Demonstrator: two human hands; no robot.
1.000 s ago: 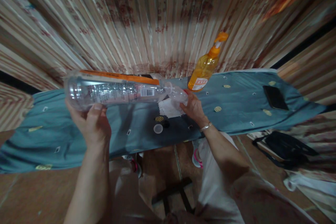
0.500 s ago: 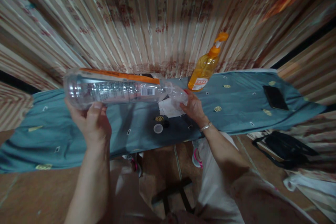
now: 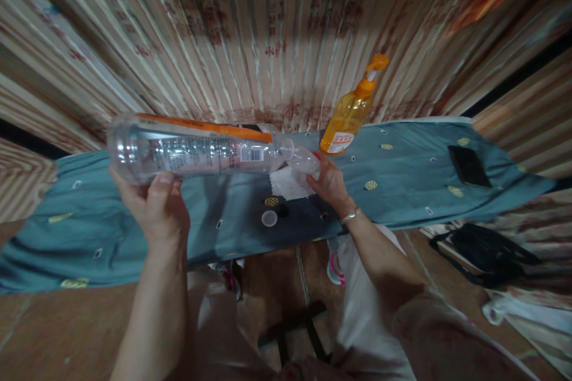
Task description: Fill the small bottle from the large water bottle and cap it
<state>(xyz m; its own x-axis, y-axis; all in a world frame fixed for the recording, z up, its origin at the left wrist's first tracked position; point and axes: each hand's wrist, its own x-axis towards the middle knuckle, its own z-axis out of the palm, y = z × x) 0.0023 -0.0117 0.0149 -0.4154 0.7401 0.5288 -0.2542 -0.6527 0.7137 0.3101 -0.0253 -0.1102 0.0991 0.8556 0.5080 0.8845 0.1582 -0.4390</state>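
My left hand (image 3: 154,205) grips the base end of a large clear plastic bottle (image 3: 196,152) with an orange-edged label, held on its side above the table. Its open neck points right into a small clear bottle (image 3: 304,162) that my right hand (image 3: 328,183) holds by wrapping its fingers round it. A white cloth or tissue (image 3: 290,184) lies on the table just under the two mouths. Close to me from there lie a white cap (image 3: 269,218) and a small black cap (image 3: 282,211).
The table wears a blue-green cloth (image 3: 402,178) with small gold motifs. An orange pump bottle (image 3: 351,113) stands at the back by the striped curtain. A black phone (image 3: 468,165) lies at the right. A black bag (image 3: 487,253) sits on the floor.
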